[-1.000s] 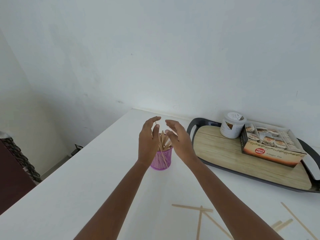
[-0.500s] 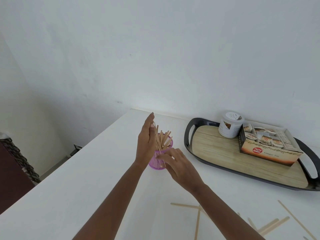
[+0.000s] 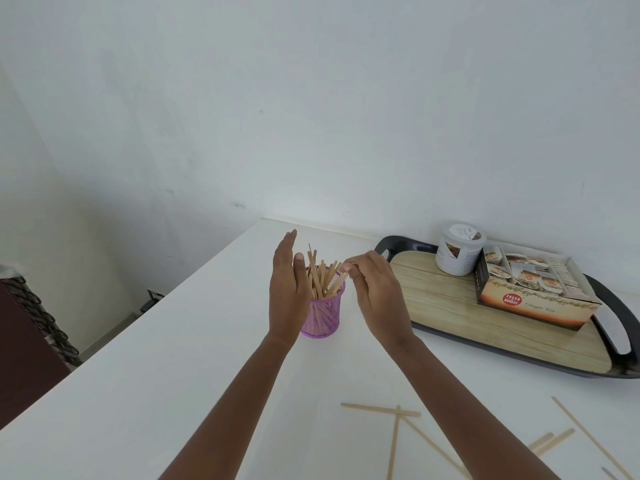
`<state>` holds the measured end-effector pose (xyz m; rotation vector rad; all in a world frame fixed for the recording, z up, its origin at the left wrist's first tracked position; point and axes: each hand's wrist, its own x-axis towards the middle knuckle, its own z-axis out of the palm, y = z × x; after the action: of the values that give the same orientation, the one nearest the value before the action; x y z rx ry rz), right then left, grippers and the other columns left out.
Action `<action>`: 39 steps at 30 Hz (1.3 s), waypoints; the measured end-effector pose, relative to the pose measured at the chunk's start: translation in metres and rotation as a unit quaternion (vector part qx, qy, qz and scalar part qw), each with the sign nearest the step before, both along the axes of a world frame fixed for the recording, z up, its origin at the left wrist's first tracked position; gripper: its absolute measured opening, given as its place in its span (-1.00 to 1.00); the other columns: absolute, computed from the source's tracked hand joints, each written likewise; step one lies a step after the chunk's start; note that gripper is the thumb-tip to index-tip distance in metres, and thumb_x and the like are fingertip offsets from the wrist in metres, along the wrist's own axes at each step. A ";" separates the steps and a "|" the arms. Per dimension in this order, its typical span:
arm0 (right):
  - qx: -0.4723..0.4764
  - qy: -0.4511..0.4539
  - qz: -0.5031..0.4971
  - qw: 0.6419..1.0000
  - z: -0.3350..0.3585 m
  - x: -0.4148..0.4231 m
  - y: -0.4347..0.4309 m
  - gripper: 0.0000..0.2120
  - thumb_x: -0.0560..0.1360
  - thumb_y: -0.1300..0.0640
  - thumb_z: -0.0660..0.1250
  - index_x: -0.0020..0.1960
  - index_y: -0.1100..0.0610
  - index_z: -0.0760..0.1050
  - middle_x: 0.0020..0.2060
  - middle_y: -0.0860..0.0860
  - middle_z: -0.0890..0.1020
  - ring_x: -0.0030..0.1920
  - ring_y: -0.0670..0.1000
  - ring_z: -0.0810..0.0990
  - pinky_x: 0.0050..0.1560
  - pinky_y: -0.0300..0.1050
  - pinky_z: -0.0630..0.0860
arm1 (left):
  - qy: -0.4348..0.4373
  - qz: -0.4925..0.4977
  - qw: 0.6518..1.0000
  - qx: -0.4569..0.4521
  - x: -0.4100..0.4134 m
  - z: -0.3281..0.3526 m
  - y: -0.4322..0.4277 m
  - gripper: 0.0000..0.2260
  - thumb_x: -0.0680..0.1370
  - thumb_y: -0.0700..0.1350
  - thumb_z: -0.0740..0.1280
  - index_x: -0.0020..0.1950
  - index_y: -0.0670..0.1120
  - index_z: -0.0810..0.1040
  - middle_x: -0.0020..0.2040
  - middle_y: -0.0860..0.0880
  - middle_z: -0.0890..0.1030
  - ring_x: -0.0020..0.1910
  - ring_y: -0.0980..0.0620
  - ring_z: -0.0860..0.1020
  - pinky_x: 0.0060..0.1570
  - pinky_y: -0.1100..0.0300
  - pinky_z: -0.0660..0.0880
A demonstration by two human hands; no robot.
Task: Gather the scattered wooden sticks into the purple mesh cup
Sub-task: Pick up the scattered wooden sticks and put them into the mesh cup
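The small purple wire-mesh cup stands upright on the white worktop, packed with a bundle of thin pale wooden sticks that fan out above its rim, leaning this way and that. Nearer the camera, loose flat wooden sticks lie scattered on the worktop, several crossing, others well apart to the right.

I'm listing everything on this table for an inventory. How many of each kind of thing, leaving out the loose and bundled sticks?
Purple mesh cup: 1
Tray: 1
White tub: 1
Ginger tea box: 1
Total: 4
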<state>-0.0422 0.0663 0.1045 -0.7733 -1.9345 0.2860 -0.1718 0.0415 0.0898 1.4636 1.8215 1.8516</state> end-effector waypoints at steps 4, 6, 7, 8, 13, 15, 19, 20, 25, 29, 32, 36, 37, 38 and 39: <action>-0.089 -0.067 0.005 0.994 -0.011 -0.005 0.007 -0.77 0.58 0.20 0.15 0.06 0.27 0.54 -0.07 0.15 0.60 -0.01 0.09 0.55 -0.04 -0.30 0.35 | 0.059 0.012 0.998 -0.003 0.005 -0.001 -0.006 -0.63 0.64 -0.19 0.01 0.46 -0.06 0.20 0.51 -0.04 0.20 0.46 0.22 0.00 0.50 0.12 0.01; -0.126 -0.086 0.013 0.988 -0.013 -0.005 0.007 -0.76 0.59 0.17 0.15 0.18 0.21 0.49 0.05 0.12 0.58 0.05 0.06 0.55 0.02 -0.27 0.38 | 0.102 0.023 0.995 0.003 0.007 -0.001 -0.009 -0.63 0.64 -0.20 0.01 0.46 -0.08 0.20 0.51 -0.05 0.19 0.46 0.20 -0.05 0.48 0.20 -0.14; -0.140 -0.089 0.016 0.986 -0.013 -0.004 0.006 -0.74 0.59 0.15 0.16 0.24 0.17 0.44 0.09 0.10 0.57 0.03 0.03 0.55 0.04 -0.24 0.41 | 0.122 0.026 0.992 0.005 0.008 -0.002 -0.010 -0.63 0.64 -0.19 0.02 0.46 -0.09 0.20 0.51 -0.07 0.19 0.46 0.18 -0.06 0.46 0.22 -0.17; -0.149 -0.087 0.017 0.985 -0.013 -0.002 0.005 -0.71 0.58 0.13 0.17 0.29 0.13 0.40 0.08 0.08 0.56 -0.03 -0.01 0.55 0.02 -0.22 0.44 | 0.139 0.025 0.990 0.007 0.008 -0.002 -0.011 -0.63 0.64 -0.16 0.01 0.46 -0.09 0.20 0.51 -0.08 0.19 0.47 0.16 -0.07 0.46 0.20 -0.18; -0.171 -0.051 -0.003 0.984 -0.012 0.016 0.000 -0.68 0.54 0.21 0.24 0.29 0.13 0.38 -0.16 0.02 0.49 -0.20 -0.05 0.49 -0.08 -0.21 0.44 | 0.091 -0.057 0.994 -0.031 0.011 0.000 -0.008 -0.61 0.65 -0.11 -0.02 0.49 -0.04 0.12 0.54 -0.03 0.10 0.45 0.23 -0.09 0.53 -0.01 -0.03; -0.198 -0.025 0.004 0.980 -0.009 0.021 -0.003 -0.70 0.53 0.27 0.24 0.26 0.17 0.40 -0.19 0.05 0.48 -0.23 -0.02 0.51 -0.13 -0.12 0.53 | 0.070 -0.083 0.993 -0.040 0.011 0.004 -0.004 -0.60 0.65 -0.10 -0.02 0.50 -0.04 0.08 0.54 -0.01 0.08 0.45 0.23 -0.09 0.52 -0.03 -0.03; -0.200 0.012 0.012 0.980 -0.005 0.033 -0.010 -0.71 0.51 0.30 0.24 0.22 0.16 0.43 -0.19 0.03 0.49 -0.23 0.01 0.52 -0.10 -0.07 0.54 | 0.011 -0.170 0.983 -0.074 0.013 0.016 0.007 -0.60 0.65 0.00 -0.05 0.50 0.02 0.08 0.54 0.01 0.09 0.54 0.05 -0.03 0.52 -0.01 -0.07; -0.196 0.011 0.011 0.980 -0.005 0.037 -0.011 -0.71 0.51 0.30 0.25 0.22 0.16 0.44 -0.18 0.04 0.50 -0.22 0.02 0.52 -0.07 -0.06 0.53 | 0.015 -0.181 0.979 -0.089 0.014 0.017 0.009 -0.59 0.65 0.00 -0.06 0.50 0.02 0.09 0.54 0.00 0.09 0.54 0.03 -0.06 0.51 0.01 -0.12; -0.205 -0.021 -0.007 0.978 -0.013 0.064 -0.016 -0.75 0.51 0.28 0.25 0.18 0.16 0.47 -0.11 0.08 0.54 -0.14 -0.04 0.50 -0.05 -0.21 0.48 | 0.274 -0.072 0.951 -0.121 0.021 0.015 0.011 -0.57 0.65 -0.07 -0.02 0.51 -0.13 0.04 0.54 -0.08 0.11 0.52 -0.12 -0.23 0.45 -0.12 -0.29; -0.220 -0.045 -0.028 0.974 -0.027 0.091 -0.021 -0.83 0.52 0.30 0.23 0.06 0.20 0.54 -0.08 -0.01 0.57 -0.14 -0.13 0.52 -0.14 -0.53 0.39 | 0.383 -0.015 0.923 -0.013 0.045 0.016 -0.009 -0.55 0.61 -0.07 0.06 0.49 -0.14 0.13 0.51 -0.13 0.19 0.48 -0.08 -0.14 0.45 -0.07 -0.15; -0.226 -0.038 -0.043 0.972 -0.036 0.113 -0.031 -0.85 0.51 0.33 0.25 0.00 0.22 0.57 -0.13 0.02 0.62 -0.14 -0.07 0.56 -0.14 -0.57 0.39 | 0.408 -0.060 0.911 0.001 0.071 0.011 -0.025 -0.57 0.59 -0.12 0.12 0.46 -0.16 0.21 0.49 -0.16 0.23 0.49 -0.13 -0.04 0.45 -0.07 -0.07; -0.234 -0.024 -0.062 0.970 -0.047 0.144 -0.048 -0.85 0.50 0.33 0.26 -0.04 0.19 0.59 -0.25 -0.07 0.60 -0.18 -0.09 0.59 -0.15 -0.53 0.42 | 0.384 -0.138 0.912 -0.043 0.104 -0.012 -0.045 -0.58 0.62 -0.11 0.09 0.47 -0.12 0.17 0.53 -0.15 0.10 0.49 -0.05 -0.17 0.45 0.07 -0.23; -0.234 -0.026 -0.069 0.969 -0.050 0.153 -0.053 -0.85 0.50 0.33 0.26 -0.05 0.19 0.59 -0.26 -0.08 0.59 -0.19 -0.10 0.59 -0.16 -0.54 0.42 | 0.378 -0.151 0.912 -0.058 0.112 -0.020 -0.049 -0.59 0.63 -0.09 0.08 0.48 -0.10 0.17 0.53 -0.14 0.08 0.50 -0.04 -0.17 0.45 0.11 -0.25; -0.235 -0.029 -0.076 0.969 -0.053 0.161 -0.057 -0.85 0.49 0.33 0.27 -0.05 0.18 0.59 -0.25 -0.09 0.60 -0.19 -0.10 0.59 -0.16 -0.55 0.43 | 0.375 -0.161 0.910 -0.073 0.120 -0.028 -0.055 -0.59 0.63 -0.07 0.07 0.48 -0.09 0.17 0.53 -0.14 0.07 0.52 -0.05 -0.15 0.45 0.13 -0.24; -0.237 -0.032 -0.084 0.967 -0.057 0.170 -0.062 -0.85 0.50 0.33 0.27 -0.04 0.18 0.59 -0.25 -0.08 0.60 -0.19 -0.11 0.60 -0.15 -0.55 0.43 | 0.376 -0.169 0.907 -0.085 0.128 -0.034 -0.060 -0.60 0.63 -0.06 0.06 0.47 -0.08 0.17 0.54 -0.14 0.06 0.53 -0.07 -0.12 0.46 0.14 -0.22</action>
<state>0.1277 0.0041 0.0480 -1.2656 -1.8661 0.6398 -0.0442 -0.0185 0.0553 2.4429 1.7466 0.9863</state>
